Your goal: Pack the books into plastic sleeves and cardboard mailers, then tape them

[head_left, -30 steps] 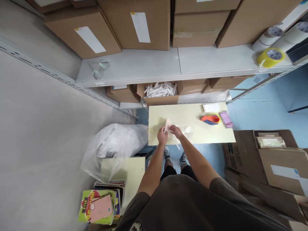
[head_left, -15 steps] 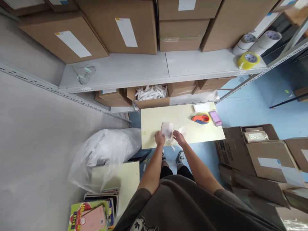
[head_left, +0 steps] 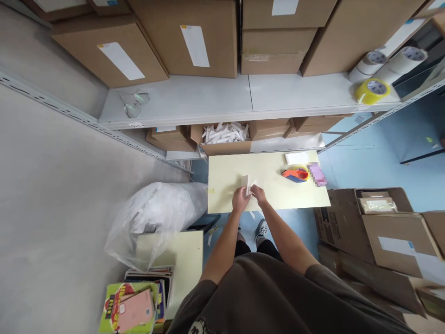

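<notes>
A small flat white packet [head_left: 248,184] is tilted up on its edge above the pale yellow table [head_left: 225,169]. My left hand [head_left: 240,199] is closed around its lower left side. Close by on the right, my right hand [head_left: 258,194] has its fingers pinched at the loose see-through plastic wrapper [head_left: 253,183] beside the packet. The packet's broad face is turned mostly out of sight. Fingertips partly cover its lower end.
An orange and blue tape dispenser [head_left: 295,174], a white stack [head_left: 296,158] and a blurred purple item [head_left: 317,174] lie on the table's right. Behind is a shelf [head_left: 194,99] with cartons. A plastic sack [head_left: 156,208] stands left, cartons [head_left: 399,232] right.
The packet lay flat on the table and is now tipped up on edge. My left hand has shifted right and grips it, and my right hand has closed in beside it.
</notes>
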{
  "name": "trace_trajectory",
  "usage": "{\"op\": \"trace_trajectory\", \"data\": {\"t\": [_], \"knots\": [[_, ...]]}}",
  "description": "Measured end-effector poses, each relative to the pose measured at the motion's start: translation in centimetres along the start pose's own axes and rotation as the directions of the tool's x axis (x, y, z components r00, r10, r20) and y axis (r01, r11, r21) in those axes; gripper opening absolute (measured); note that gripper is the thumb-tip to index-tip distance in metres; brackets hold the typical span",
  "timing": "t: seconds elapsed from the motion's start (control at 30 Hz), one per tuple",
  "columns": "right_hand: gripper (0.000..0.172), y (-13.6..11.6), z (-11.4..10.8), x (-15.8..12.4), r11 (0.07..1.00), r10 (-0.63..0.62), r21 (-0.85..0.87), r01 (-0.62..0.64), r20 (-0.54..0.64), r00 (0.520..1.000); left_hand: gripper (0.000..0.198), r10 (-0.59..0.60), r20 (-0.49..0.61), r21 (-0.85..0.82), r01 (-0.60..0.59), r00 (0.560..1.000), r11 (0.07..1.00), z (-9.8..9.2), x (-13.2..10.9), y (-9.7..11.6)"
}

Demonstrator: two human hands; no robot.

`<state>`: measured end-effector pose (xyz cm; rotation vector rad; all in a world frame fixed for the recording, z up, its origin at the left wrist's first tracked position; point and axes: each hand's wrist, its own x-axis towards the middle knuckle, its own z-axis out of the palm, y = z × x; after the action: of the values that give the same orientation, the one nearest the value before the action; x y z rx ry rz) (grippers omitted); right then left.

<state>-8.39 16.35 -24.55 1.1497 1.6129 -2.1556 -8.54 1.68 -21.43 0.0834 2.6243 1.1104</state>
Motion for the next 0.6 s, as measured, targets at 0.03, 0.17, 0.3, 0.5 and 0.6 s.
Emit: {"op": "trace_trajectory", "data": {"t": [0.03,0.17,0.3,0.5,0.6], "knots": [[0.042,0.0,-1.0,-0.2,0.999,-0.036,0.013,0.037,-0.047,0.998,0.048,0.045,0.055,0.039,-0.047,0.997,0.998,0.8,-0.1,0.5],[0.045,0.2,-5.0,-1.2,0.997,-0.078,0.016,0.082,-0.142,0.987,0.035,0.046,0.253,0.195,-0.098,0.966,0.976,3.2,-0.4,1.6],[0.047,0.5,-6.6,-1.5,0.998,-0.06,-0.026,0.058,-0.099,0.993,0.04,0.056,0.268,0.247,-0.125,0.962,0.961,3.5,-0.8,1.0],[0.044,0.9,-4.2,-1.1,0.999,0.016,-0.041,-0.016,-0.01,1.0,0.065,0.091,0.313,0.28,-0.183,0.945,0.942,2.2,-1.5,-1.3],[0.039,0.2,-1.3,0.0,1.0,0.014,-0.02,-0.012,0.068,0.998,0.066,0.058,0.263,0.301,-0.139,0.963,0.944,0.9,-0.2,-2.8]]}}
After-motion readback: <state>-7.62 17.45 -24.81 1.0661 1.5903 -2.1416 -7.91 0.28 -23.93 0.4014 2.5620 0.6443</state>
